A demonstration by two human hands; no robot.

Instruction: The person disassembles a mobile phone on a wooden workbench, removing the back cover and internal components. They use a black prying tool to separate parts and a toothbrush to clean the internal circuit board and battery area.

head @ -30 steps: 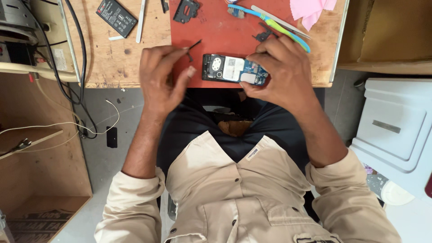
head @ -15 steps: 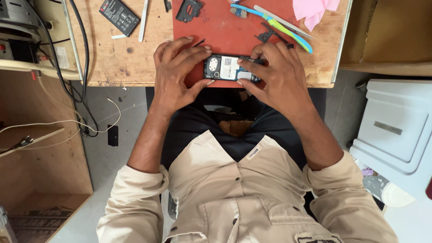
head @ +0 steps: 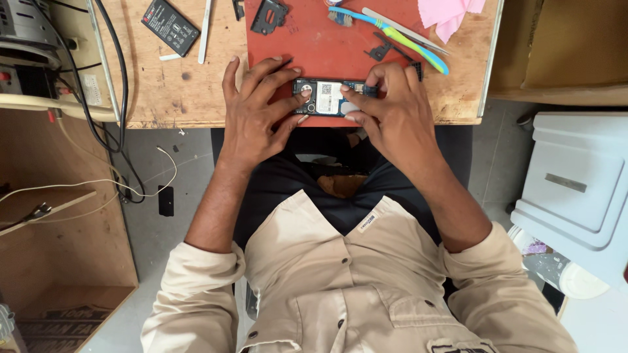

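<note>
At the near edge of the red mat [head: 327,52], your hands pinch an opened phone [head: 327,98].
Your left hand [head: 258,111] grips its left end and your right hand [head: 392,108] its right, fingers closed on it; a white label patch sits mid-board. Free mat lies beyond it; a black battery [head: 170,26] rests far left on scuffed wood, a blue toothbrush [head: 392,33] far right.

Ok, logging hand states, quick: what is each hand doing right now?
Left hand: fingers closed on the left end of the opened phone.
Right hand: gripping the phone's right end.
</note>
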